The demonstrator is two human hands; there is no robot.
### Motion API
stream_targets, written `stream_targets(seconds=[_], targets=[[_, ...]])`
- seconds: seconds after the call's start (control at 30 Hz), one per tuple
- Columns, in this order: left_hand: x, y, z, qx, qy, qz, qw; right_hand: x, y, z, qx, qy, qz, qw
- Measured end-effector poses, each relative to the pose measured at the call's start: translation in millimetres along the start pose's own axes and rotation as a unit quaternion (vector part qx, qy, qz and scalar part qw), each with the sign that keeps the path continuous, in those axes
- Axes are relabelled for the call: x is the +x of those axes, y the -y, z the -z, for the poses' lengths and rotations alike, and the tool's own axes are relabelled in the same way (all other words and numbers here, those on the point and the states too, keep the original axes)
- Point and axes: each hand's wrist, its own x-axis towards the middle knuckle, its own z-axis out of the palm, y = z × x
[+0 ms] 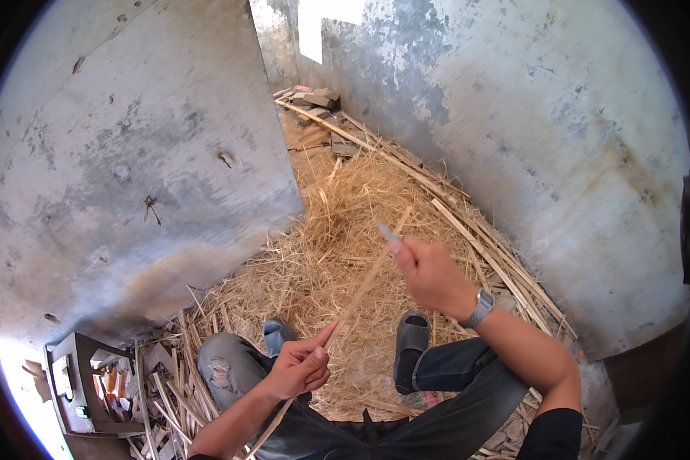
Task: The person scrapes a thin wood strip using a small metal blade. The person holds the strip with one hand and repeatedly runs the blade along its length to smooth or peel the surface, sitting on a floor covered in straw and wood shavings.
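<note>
My left hand point(299, 369) is closed round a long, thin bamboo strip point(369, 277), which slants up and away to the right. The strip's lower end runs back past my wrist toward my lap. My right hand point(435, 277) grips a knife, its handle mostly hidden in the fist. The short grey blade point(388, 231) points up and left, close to the far part of the strip. Whether blade and strip touch, I cannot tell. A metal-banded watch point(480, 308) is on my right wrist.
Pale shavings point(322, 257) cover the floor before my feet. Long bamboo poles point(483, 238) lie along the right wall point(529, 138). A worn wall point(130, 153) stands at left. Several bricks point(314, 98) are stacked at the back. A dark box frame point(73, 368) sits lower left beside loose strips.
</note>
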Motion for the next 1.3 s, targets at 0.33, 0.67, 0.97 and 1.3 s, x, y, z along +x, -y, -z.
stream_targets(seconds=[0.33, 0.67, 0.97, 1.3], targets=[[12.2, -4.9, 3.9, -0.042, 0.005, -0.044, 0.998, -34.4, 29.5, -38.6, -0.084, 0.057, 0.098, 0.990], [12.5, -3.7, -4.9, 0.008, -0.005, -0.025, 1.000, -38.0, 32.1, -25.0, -0.065, 0.021, 0.073, 0.995], [-0.5, -11.5, 0.5, -0.015, 0.064, -0.013, 0.998, 30.0, -79.3, 82.7, -0.053, -0.226, -0.133, 0.964], [3.5, -23.4, -4.7, -0.084, 0.004, 0.070, 0.994, -30.4, 20.2, 2.4, -0.013, 0.001, 0.042, 0.999]])
